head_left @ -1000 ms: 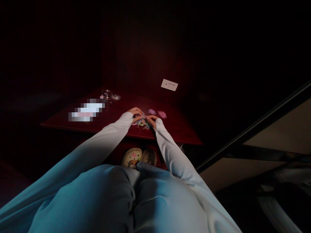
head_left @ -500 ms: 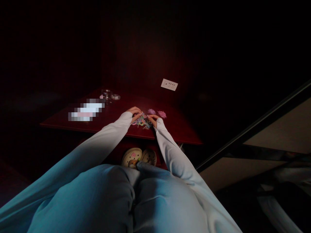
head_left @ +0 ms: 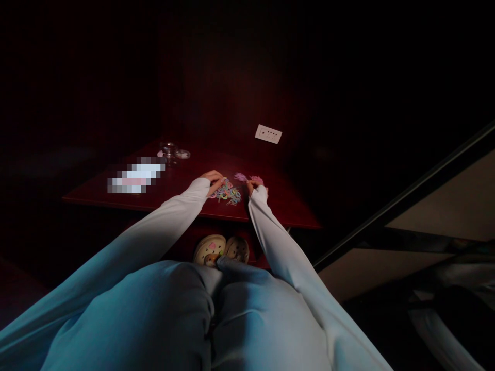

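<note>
Your right hand (head_left: 255, 186) has shifted rightward, off the mixed pile (head_left: 228, 194). Your left hand (head_left: 212, 179) curls at that pile's left edge, contents unclear. The purple bunch (head_left: 240, 176) lies just left of your right fingertips; the pink bunch (head_left: 257, 179) sits just beyond that nearer hand, whose narrow grip's contents you can't tell.

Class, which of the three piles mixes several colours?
The multicoloured pile, at the left hand; the purple pile and pink pile each show one colour.
</note>
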The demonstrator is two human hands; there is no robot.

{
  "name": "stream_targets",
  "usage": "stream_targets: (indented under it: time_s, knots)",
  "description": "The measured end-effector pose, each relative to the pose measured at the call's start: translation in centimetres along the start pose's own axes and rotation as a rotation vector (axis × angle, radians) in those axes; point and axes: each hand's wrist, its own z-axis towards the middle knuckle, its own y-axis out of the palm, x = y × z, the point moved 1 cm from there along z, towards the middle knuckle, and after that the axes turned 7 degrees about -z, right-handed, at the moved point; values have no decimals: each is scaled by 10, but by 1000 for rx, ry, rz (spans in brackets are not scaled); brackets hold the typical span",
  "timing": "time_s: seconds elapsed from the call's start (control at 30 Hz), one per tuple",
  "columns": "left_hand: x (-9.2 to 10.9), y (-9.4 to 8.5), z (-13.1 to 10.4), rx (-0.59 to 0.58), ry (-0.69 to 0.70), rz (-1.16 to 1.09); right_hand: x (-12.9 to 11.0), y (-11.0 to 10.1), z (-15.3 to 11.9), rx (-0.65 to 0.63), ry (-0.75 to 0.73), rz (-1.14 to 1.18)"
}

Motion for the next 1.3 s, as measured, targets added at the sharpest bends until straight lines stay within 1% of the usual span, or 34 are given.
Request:
stream_targets:
  time_s: [0.07,0.1,0.27,0.37,0.53,0.63,0.83,1.0,1.2,1.3]
  knots:
    - [4,-2,-1,-13,3,4,3,-3,3,89,93,-56]
    - [6,-3,-2,-25,8,3,3,-5,5,109,117,-72]
    - [14,-9,-4,-61,7,-8,6,-15,14,70,130,-131]
    - [15,-8,-5,-53,8,-13,10,-19,19,46,85,-107]
    - [11,-4,-4,3,3,-24,13,-23,20,-5,-53,-1]
    - [11,-4,-4,-2,0,-37,11,-25,18,16,-95,43]
    - [13,-7,-4,-31,7,-52,7,-28,15,65,-98,20]
    - [10,-7,-4,-37,0,-50,4,-29,14,131,-128,-28]
    - [7,-4,-3,-24,0,-45,2,-27,16,137,-107,-89]
    - [6,-4,-2,-21,-9,-50,5,-25,14,80,-102,-152]
